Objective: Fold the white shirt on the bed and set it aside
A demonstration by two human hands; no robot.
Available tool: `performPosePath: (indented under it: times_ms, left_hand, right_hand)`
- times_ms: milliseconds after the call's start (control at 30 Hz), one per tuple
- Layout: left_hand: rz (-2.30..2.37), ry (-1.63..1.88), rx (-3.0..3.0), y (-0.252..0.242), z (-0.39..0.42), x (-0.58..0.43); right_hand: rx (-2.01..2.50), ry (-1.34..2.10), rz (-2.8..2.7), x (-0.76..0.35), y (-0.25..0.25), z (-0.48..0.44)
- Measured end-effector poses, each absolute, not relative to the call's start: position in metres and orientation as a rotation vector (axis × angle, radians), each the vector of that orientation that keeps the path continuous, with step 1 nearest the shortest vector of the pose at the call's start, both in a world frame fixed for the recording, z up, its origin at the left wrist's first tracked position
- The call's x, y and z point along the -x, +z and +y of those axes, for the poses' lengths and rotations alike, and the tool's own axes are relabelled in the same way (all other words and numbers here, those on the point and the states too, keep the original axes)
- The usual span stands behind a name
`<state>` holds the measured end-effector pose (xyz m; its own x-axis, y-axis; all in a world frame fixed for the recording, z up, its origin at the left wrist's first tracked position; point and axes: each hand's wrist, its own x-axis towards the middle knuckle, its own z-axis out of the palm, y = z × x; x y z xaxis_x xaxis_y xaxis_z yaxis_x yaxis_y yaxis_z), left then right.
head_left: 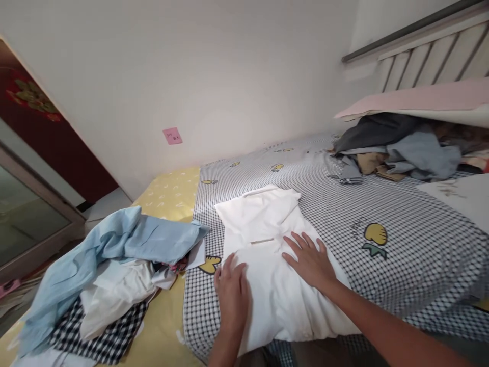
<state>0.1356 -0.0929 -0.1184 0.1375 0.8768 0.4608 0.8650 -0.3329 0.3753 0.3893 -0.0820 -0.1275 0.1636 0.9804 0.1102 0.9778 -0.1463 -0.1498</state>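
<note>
A white garment (265, 290) lies on the checked bedsheet (328, 209) — light-blue cloth (158, 239) to its left. The left hand (232, 293), fingers loosely extended, rests along its left edge; the right hand (311, 261) — fingers fanned — lies toward its right side.

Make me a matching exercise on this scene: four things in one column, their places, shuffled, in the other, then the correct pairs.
Things
1. White garment
2. Sky-blue cloth
3. Pink note
4. Dark grey cloth

Places
A. On the wall
B. In the pile at the picture's right
C. Under the left hand and right hand
D. Over other clothes at the picture's left

Pairs: 1-C, 2-D, 3-A, 4-B
</note>
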Motion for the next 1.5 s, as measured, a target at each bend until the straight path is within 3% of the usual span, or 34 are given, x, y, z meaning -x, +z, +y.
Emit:
performPosePath:
  times_ms: [267, 500, 833, 1067, 1500]
  left_hand:
    - [1.875, 0.286, -2.489, -0.113, -0.060, -0.113]
    - [1.844, 0.151, -2.517, -0.108, -0.024, -0.121]
    - [1.897, 0.571, -2.457, -0.136, 0.011, -0.124]
    - [1.823, 1.218, -2.059, -0.126, -0.002, -0.114]
    - [1.711, 1.523, -1.777, -0.128, -0.005, -0.098]
  right_hand:
    - [2.186, 0.015, -1.883, -0.390, -0.132, -0.081]
    - [2.195, 0.027, -1.867, -0.389, -0.132, -0.080]
    - [2.192, 0.042, -1.868, -0.387, -0.121, -0.084]
    - [2.190, -0.001, -1.876, -0.388, -0.124, -0.084]
    - [2.187, -0.056, -1.857, -0.388, -0.127, -0.084]
